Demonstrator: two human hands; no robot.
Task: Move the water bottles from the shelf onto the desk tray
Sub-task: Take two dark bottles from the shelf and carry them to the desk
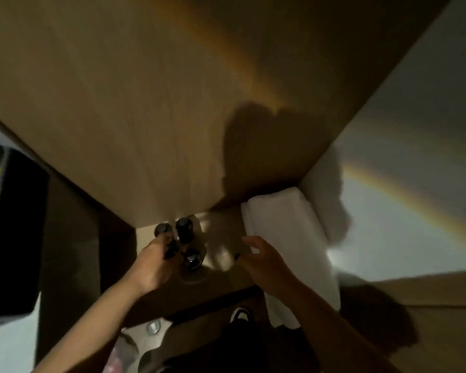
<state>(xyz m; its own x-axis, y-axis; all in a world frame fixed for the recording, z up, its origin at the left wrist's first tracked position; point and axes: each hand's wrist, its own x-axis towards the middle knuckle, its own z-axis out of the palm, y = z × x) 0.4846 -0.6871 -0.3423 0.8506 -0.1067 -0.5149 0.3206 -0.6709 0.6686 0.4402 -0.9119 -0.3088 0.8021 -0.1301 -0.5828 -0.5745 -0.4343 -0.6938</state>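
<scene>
Three water bottles with dark caps stand close together on a wooden shelf (226, 224), seen from above. My left hand (154, 262) is curled round the neck of the left bottle (163, 230). A second bottle (184, 226) stands just behind and right of it, and a third bottle (193, 259) is nearest me, beside my left thumb. My right hand (261, 259) hovers to the right of the bottles with fingers relaxed, holding nothing. No desk tray is in view.
A folded white towel (285, 232) lies on the shelf to the right of my right hand. A wooden panel (145, 103) rises behind the shelf. A dark screen (11, 238) is at the left. Below the shelf hang dark clothes (240, 345).
</scene>
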